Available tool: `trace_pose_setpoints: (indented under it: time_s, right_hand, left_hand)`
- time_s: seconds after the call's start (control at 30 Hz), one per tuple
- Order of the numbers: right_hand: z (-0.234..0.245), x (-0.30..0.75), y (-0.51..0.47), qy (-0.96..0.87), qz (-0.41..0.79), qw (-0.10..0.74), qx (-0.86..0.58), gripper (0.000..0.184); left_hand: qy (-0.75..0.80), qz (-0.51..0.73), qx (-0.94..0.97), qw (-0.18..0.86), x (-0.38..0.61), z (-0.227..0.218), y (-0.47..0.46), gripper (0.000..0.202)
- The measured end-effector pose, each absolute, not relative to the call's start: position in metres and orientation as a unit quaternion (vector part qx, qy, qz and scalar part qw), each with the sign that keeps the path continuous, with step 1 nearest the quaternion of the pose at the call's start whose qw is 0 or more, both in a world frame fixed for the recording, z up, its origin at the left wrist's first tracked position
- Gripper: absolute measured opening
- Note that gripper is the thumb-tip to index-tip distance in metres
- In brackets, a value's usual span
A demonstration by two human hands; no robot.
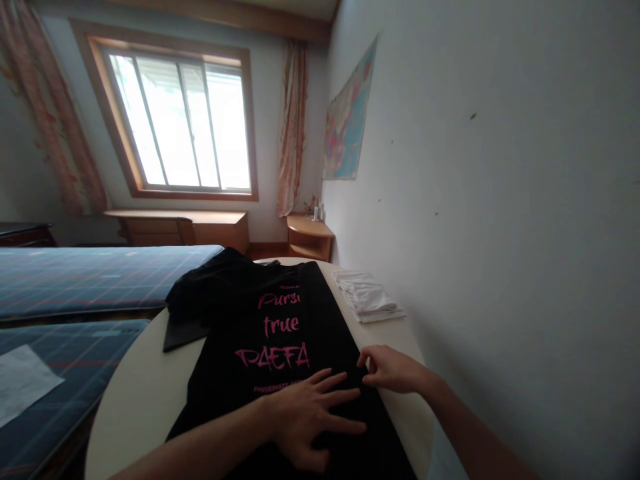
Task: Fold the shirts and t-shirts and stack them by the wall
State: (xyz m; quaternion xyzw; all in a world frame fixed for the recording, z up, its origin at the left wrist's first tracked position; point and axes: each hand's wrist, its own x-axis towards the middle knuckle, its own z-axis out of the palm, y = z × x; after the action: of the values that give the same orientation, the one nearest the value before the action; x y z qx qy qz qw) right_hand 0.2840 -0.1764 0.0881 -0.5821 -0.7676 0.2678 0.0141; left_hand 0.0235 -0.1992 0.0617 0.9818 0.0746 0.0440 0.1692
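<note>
A black T-shirt (270, 340) with pink lettering lies on a round white table (125, 400). Its right side is folded inward, covering the ends of some words, and a sleeve spreads out at the left. My left hand (313, 417) rests palm down on the lower part of the shirt, fingers spread. At the shirt's right edge, my right hand (390, 370) has its fingers curled, with thumb and fingertips pinching the black cloth. The shirt's lower end runs out of view under my left forearm.
Folded white cloths (367, 297) lie at the table's right rim, close to the wall (500, 233). Beds with blue plaid covers (100, 280) stand at the left, one bearing a white sheet (25, 380). A wooden shelf (310, 233) and desk (215, 227) are behind.
</note>
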Motion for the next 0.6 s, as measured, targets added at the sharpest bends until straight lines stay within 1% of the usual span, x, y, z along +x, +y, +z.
trace_pose_setpoints:
  time_s: [0.07, 0.1, 0.2, 0.33, 0.4, 0.53, 0.6]
  right_hand:
    - [0.093, 0.278, -0.166, -0.766, 0.235, -0.010, -0.598, 0.020]
    - [0.093, 0.274, -0.160, -0.766, 0.200, -0.004, -0.611, 0.021]
    - [0.084, 0.260, -0.138, -0.750, 0.087, 0.059, -0.653, 0.027]
    - [0.062, 0.248, -0.109, -0.756, 0.061, 0.115, -0.641, 0.040]
    - [0.053, 0.245, -0.100, -0.765, 0.065, 0.140, -0.625, 0.039]
    - [0.043, 0.242, -0.092, -0.767, 0.074, 0.168, -0.614, 0.039]
    - [0.040, 0.242, -0.092, -0.768, 0.076, 0.173, -0.612, 0.041]
  left_hand:
    - [0.071, 0.045, 0.981, 0.174, 0.024, 0.062, -0.205, 0.076]
    - [0.068, 0.046, 0.981, 0.175, 0.024, 0.063, -0.208, 0.075]
    - [0.061, 0.047, 0.982, 0.171, 0.026, 0.063, -0.216, 0.073]
    - [0.041, 0.056, 0.987, 0.144, 0.028, 0.062, -0.222, 0.064]
    - [0.024, 0.062, 0.993, 0.102, 0.030, 0.059, -0.224, 0.057]
    - [-0.003, 0.078, 0.997, -0.024, 0.034, 0.047, -0.222, 0.039]
    - [-0.011, 0.087, 0.993, -0.084, 0.037, 0.038, -0.221, 0.036]
